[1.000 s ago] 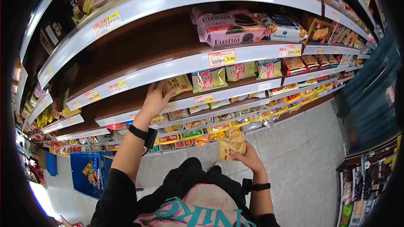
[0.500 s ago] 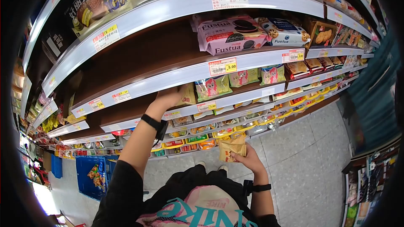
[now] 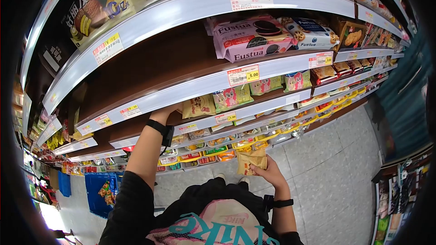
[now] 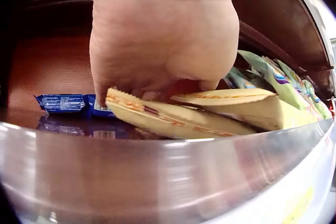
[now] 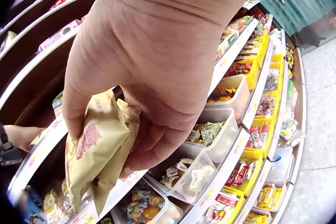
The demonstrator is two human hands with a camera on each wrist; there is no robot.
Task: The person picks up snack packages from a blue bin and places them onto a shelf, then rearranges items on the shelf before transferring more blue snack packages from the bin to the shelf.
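Note:
My left hand [image 4: 163, 40] reaches into the shelf below the 5.00 price tag, its fingertips hidden behind beige snack packets. A tilted beige packet [image 4: 173, 121] lies right at the fingers, by the shelf's clear front lip. Beside the thumb stands a second beige packet [image 4: 247, 98]; I cannot tell whether the fingers grip either one. A small blue packet [image 4: 63, 103] lies left of the hand. My right hand [image 3: 269, 171] holds beige packets [image 5: 100, 145] low in front of the shelves, thumb on one side and fingers on the other.
Green packets with a pink pony [image 3: 232, 98] stand right of the beige ones. Above are pink Fustua biscuits [image 3: 252, 38]. Bins of small snacks [image 5: 210, 129] fill the lower tiers. A blue crate [image 3: 97, 195] with packets sits on the floor at left.
My left hand has moved left and deeper into the shelf, uncovering the beige packet beside the pony packets. The right hand still holds its packets at about the same place.

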